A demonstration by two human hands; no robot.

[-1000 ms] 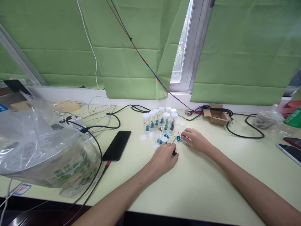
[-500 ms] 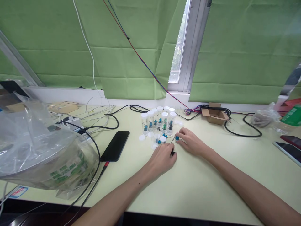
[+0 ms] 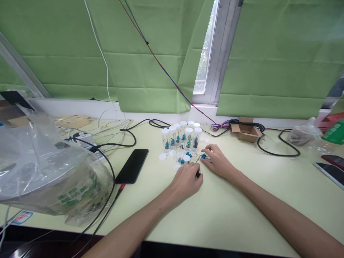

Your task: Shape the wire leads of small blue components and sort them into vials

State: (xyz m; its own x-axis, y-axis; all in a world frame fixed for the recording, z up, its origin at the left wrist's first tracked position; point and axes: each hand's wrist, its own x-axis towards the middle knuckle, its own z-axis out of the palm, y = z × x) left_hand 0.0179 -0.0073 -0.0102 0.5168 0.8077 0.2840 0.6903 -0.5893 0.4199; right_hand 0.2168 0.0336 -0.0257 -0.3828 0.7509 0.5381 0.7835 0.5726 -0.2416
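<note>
My left hand (image 3: 186, 180) is closed around a thin metal-tipped tool with a black handle (image 3: 198, 174); its exact kind is hard to make out. The tip points up and right. Just right of it, my right hand (image 3: 217, 161) pinches a small blue part with thin wire leads (image 3: 203, 156) between thumb and fingers. Another blue part (image 3: 189, 154) lies on the table left of the tip. Behind them stand several clear tubes with white caps (image 3: 173, 138), holding blue, green and dark parts. A clear tube (image 3: 179, 157) and a loose white cap (image 3: 162, 157) lie nearer.
A black phone (image 3: 132, 166) lies left of my hands, and a large clear plastic bag (image 3: 59, 175) fills the left side. Black cables (image 3: 131, 138) run along the back. An open cardboard box (image 3: 245, 134) sits at the back right, with another phone (image 3: 329, 173) at the right edge.
The blue part in my right hand has turned slightly, and more of it shows between the fingers. My left hand keeps its hold on the tool.
</note>
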